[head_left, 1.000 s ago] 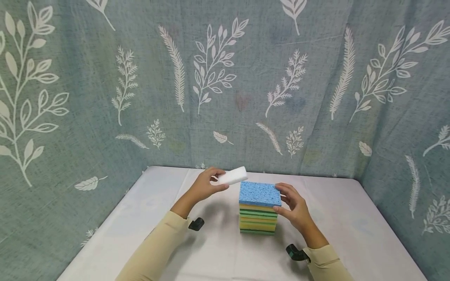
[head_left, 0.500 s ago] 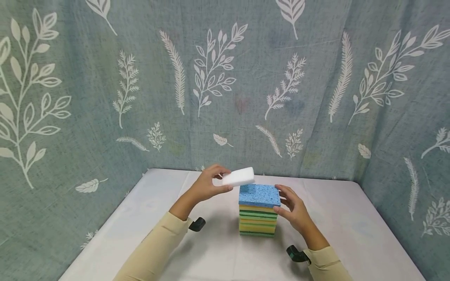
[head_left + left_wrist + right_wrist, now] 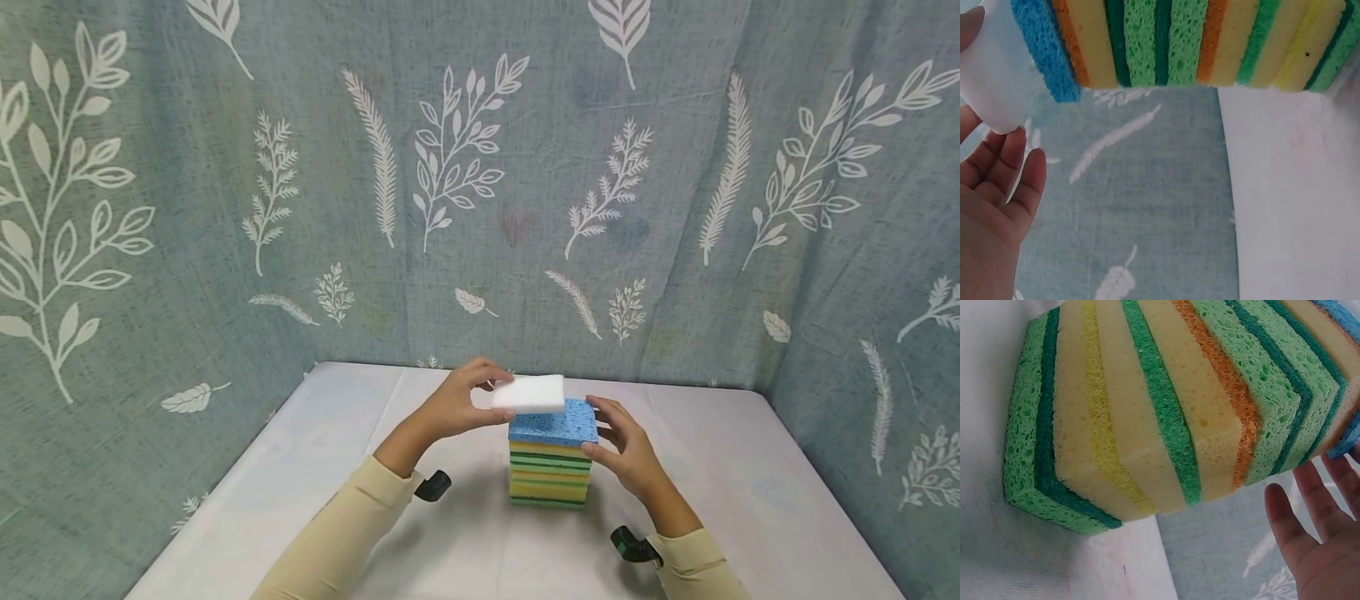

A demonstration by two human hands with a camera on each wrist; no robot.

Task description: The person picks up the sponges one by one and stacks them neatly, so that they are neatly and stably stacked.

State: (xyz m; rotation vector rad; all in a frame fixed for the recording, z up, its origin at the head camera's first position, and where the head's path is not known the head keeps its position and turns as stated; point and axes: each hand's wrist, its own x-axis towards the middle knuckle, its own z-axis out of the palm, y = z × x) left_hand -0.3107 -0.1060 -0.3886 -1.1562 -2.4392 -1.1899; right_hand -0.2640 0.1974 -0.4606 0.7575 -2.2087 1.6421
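Observation:
My left hand (image 3: 461,406) pinches a white block-shaped sponge (image 3: 531,393) between thumb and fingers, close over the top of a sponge stack (image 3: 549,483). The stack stands upright, with green, yellow, cream and orange layers and a porous blue sponge (image 3: 547,429) on top. In the left wrist view, the white sponge (image 3: 994,75) appears beside the blue sponge (image 3: 1047,50). My right hand (image 3: 630,450) reaches along the stack's right side, thumb at the blue sponge's front corner and forefinger at the back one. In the right wrist view, its other fingers (image 3: 1285,515) extend loosely beside the layers.
A white-covered table (image 3: 292,467) carries the stack. Behind and along both sides hangs a grey-green curtain (image 3: 480,167) with white leaf prints. Dark wrist cameras (image 3: 433,486) stick out from both beige sleeves (image 3: 341,533).
My left hand has carried the white sponge rightward and lower, from left of the stack to over its top, levelling it somewhat. The right hand and the stack have stayed in place.

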